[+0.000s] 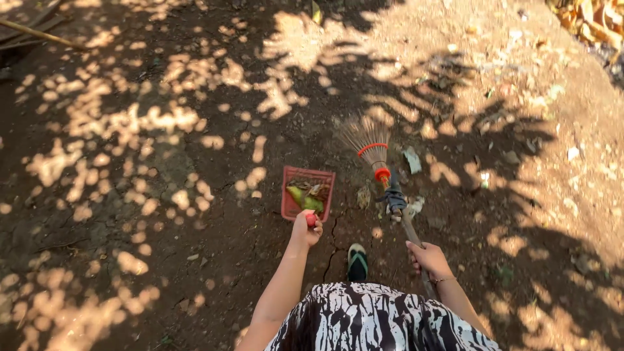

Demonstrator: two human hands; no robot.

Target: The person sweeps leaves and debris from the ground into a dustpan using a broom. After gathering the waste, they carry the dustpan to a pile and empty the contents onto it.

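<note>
With the left hand [307, 229] clamped on the red plastic dustpan [307, 193] and the right hand [427, 257] gripping the stiff-bristled straw broom [380, 170], leaves may spill if the pan ahead of the left hand tips.

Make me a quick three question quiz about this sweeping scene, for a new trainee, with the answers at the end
1. True or false: the red dustpan already holds green and brown leaves.
2. Which hand grips the broom handle? A) left hand B) right hand C) both hands
3. Fill in: the person's foot, between the arms, wears a green ______.

Key
1. True. Leaves lie inside the pan, which rests on the bare dirt ground.
2. B. The right hand holds the broom's handle; the left hand holds the dustpan's handle.
3. Sandal.
</note>
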